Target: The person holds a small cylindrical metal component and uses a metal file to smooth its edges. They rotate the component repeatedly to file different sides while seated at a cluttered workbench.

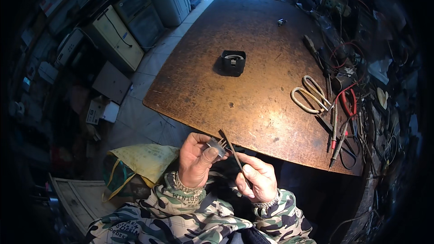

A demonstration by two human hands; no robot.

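My left hand (194, 160) is closed around a small grey piece (217, 147) with several metal prongs sticking up from it, pinched under the thumb. In my right hand (258, 178) is a thin, flat, dark strip (233, 153) that looks like a file, held between thumb and fingers. The strip slants up past the prongs, close beside them; whether it touches them I cannot tell. Both hands are just off the near edge of the wooden table (203, 86). Farther back on the tabletop stands a black square housing (233, 64) with a pale ring and a metal part inside.
Scissors with cream loop handles (312, 97) lie at the table's right, near red-handled pliers (347, 104) and test probes (334, 142). A small metal part (281, 22) rests toward the far end. Tangled wires and tools crowd the right edge. Left of my arm is a yellow bag (144, 162).
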